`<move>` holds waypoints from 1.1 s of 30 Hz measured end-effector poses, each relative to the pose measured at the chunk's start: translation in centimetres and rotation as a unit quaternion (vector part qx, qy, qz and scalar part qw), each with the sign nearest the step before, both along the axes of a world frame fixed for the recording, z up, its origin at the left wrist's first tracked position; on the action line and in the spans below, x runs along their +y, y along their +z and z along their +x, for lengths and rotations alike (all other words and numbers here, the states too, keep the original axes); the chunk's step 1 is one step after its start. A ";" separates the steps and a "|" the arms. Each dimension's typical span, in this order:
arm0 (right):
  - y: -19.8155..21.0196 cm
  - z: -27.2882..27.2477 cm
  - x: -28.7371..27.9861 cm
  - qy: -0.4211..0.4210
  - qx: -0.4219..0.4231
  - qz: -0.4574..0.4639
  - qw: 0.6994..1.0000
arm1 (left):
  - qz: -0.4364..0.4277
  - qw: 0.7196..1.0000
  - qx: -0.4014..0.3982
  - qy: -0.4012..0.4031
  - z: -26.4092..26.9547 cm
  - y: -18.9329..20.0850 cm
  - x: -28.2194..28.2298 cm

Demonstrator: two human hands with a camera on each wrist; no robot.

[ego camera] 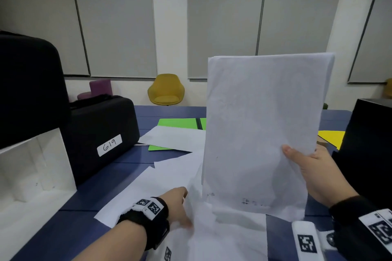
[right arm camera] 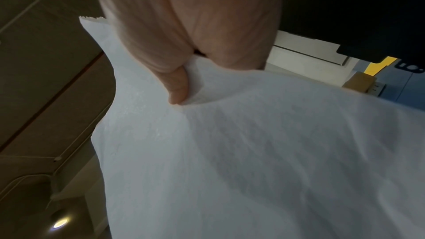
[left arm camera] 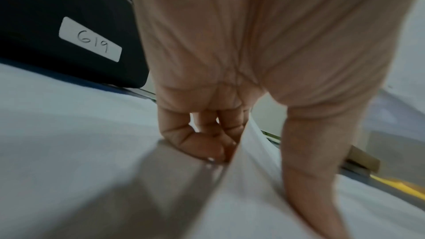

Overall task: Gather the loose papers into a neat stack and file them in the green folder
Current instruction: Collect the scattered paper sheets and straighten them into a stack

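My right hand (ego camera: 294, 154) holds a stack of white papers (ego camera: 261, 129) upright above the blue table (ego camera: 125, 154), gripping its right edge; in the right wrist view the thumb (right arm camera: 178, 88) presses on the front sheet (right arm camera: 230, 152). My left hand (ego camera: 180, 201) is low on the table by the stack's lower left corner. In the left wrist view its curled fingers (left arm camera: 207, 144) and thumb pinch the raised edge of a loose sheet (left arm camera: 241, 197). More loose sheets (ego camera: 169, 182) lie under that hand. The green folder (ego camera: 178, 123) lies farther back, partly covered by a white sheet (ego camera: 176, 137).
A black case labelled 619 (ego camera: 101, 133) and a larger black case (ego camera: 29, 87) stand at the left, with a white box (ego camera: 31, 176) in front. A black box (ego camera: 369, 144) stands at the right beside a yellow folder (ego camera: 331, 137). A yellow chair (ego camera: 166, 90) is behind the table.
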State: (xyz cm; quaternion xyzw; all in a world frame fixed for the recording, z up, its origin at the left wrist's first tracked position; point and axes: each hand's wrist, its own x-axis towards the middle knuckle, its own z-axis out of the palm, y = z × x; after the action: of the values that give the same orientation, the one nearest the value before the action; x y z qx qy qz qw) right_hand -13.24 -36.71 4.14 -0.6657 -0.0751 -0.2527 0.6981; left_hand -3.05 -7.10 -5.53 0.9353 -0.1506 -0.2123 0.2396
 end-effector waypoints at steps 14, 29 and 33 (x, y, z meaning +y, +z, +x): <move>-0.4 -1.1 0.8 0.011 0.019 0.046 0.999 | 0.110 0.927 -0.011 0.359 4.2 -0.9 7.7; 0.9 1.5 -0.5 -0.006 0.009 0.004 1.000 | 0.047 0.948 -0.005 0.315 4.6 0.8 1.2; 0.7 2.0 -0.4 -0.021 0.008 -0.004 1.000 | 0.122 0.948 -0.014 0.295 4.0 0.5 -1.8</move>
State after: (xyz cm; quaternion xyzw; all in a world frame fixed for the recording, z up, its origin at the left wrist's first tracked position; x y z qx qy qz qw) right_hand -11.26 -37.08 4.87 -0.6716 -0.0565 -0.2621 0.6907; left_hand 0.94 -8.88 -5.03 0.9629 0.1557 -0.1354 0.1736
